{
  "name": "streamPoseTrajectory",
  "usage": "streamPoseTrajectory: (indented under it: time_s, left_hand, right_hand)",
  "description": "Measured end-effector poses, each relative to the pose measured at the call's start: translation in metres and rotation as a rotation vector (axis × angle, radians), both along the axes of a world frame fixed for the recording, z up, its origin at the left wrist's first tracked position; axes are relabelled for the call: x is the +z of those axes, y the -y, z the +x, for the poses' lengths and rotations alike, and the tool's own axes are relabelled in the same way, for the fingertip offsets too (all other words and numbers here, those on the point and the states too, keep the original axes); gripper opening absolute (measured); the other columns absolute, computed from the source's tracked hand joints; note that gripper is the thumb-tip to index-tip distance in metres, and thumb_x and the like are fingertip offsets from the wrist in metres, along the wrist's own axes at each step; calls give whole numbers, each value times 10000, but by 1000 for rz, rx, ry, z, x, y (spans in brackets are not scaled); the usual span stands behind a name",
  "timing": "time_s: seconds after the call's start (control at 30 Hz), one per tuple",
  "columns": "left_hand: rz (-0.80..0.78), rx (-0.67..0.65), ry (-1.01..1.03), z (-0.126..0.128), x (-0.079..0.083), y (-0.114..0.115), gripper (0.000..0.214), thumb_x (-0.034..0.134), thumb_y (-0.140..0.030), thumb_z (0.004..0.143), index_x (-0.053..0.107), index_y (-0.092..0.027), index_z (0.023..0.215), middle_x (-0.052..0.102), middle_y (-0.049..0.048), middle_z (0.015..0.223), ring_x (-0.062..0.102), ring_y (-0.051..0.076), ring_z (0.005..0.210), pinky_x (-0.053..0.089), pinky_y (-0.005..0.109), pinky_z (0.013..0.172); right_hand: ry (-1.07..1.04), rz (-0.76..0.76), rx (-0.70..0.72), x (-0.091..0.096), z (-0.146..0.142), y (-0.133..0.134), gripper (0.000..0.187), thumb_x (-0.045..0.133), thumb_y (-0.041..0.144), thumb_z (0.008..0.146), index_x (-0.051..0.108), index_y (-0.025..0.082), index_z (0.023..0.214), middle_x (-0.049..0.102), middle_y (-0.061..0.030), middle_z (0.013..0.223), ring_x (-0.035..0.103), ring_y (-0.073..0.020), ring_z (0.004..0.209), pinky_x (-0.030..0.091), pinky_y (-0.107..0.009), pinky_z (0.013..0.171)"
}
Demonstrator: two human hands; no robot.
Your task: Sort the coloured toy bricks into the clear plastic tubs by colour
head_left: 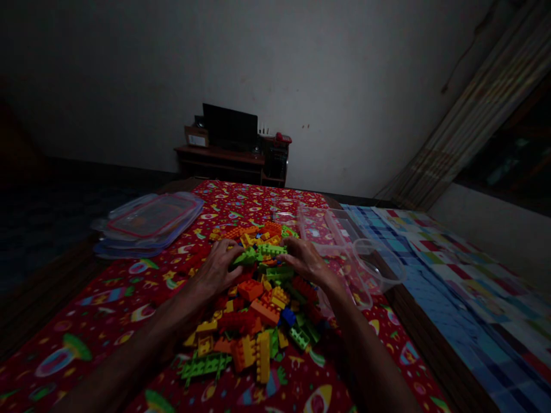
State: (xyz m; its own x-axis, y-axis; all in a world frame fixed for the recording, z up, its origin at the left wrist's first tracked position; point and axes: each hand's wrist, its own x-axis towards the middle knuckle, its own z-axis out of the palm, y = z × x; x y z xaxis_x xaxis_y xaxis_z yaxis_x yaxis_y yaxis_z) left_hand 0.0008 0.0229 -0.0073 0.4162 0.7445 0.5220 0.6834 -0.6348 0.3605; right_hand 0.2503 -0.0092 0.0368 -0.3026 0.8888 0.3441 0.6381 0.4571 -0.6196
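A loose heap of toy building bricks in orange, yellow, red, green and blue lies on a red patterned cloth (172,304). Over its far part, my left hand (220,267) pinches a light green toy brick (246,257) between thumb and fingers. My right hand (305,261) grips the right end of a long light green toy brick (271,250). The two green pieces meet or nearly meet; I cannot tell whether they are joined. Nearer me in the heap are an orange brick (250,289), a blue brick (288,316) and an upright-lying yellow brick (263,357).
Stacked plastic lids (150,221) sit at the left. Clear plastic containers (344,226) stand to the right, with a round clear tub (379,265) near the edge. Beyond are a desk with a monitor (230,126) and, at the right, a bed with a checked cover (456,310).
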Motion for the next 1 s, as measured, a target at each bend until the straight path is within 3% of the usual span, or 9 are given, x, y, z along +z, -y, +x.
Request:
streamPoseTrajectory:
  time_s: [0.2, 0.37, 0.53, 0.73, 0.9, 1.0]
  left_hand:
    - [52, -30, 89, 1, 12, 2, 217, 543, -408, 794, 639, -215, 828, 633, 81, 1017, 572, 264, 997, 471, 412, 894]
    - [-113, 6, 135, 2, 11, 11, 328, 506, -489, 841, 650, -233, 987, 701, 73, 989, 654, 247, 872, 518, 358, 781]
    - [-145, 58, 157, 7, 13, 16, 461, 485, -616, 815, 683, -243, 1000, 721, 71, 1021, 672, 270, 884, 524, 369, 806]
    - [-136, 41, 139, 8, 16, 16, 562, 459, -671, 802, 700, -214, 1022, 715, 89, 1030, 670, 272, 900, 526, 365, 826]
    - [-140, -2, 146, 7, 16, 14, 595, 446, -677, 809, 707, -197, 1045, 706, 106, 1049, 667, 273, 933, 523, 357, 840]
    - [-156, -3, 134, 6, 17, 15, 590, 448, -662, 810, 701, -197, 1072, 707, 108, 1063, 668, 271, 952, 523, 351, 837]
  right_hand:
    - [33, 13, -204, 8, 30, -8, 218, 566, 338, 872, 637, 154, 965, 630, -1, 659, 585, -128, 606, 401, -218, 571]
    - [94, -98, -324, 8, 58, -15, 177, 504, 208, 872, 642, 154, 776, 625, -5, 586, 611, -129, 563, 389, -199, 518]
    - [-4, -195, -508, 2, 72, -20, 271, 508, 219, 875, 587, 155, 624, 619, -23, 530, 619, -126, 510, 409, -192, 504]
    - [3, -115, -570, 11, 90, -16, 382, 494, 429, 882, 628, 159, 648, 606, -30, 514, 563, -119, 443, 389, -205, 454]
    - [216, 95, -896, 14, 126, -13, 351, 470, 381, 895, 664, 140, 729, 661, -109, 651, 614, -190, 601, 432, -285, 621]
    - [312, 154, -964, 12, 141, -17, 365, 436, 335, 902, 671, 122, 721, 667, -155, 693, 630, -240, 701, 436, -328, 687]
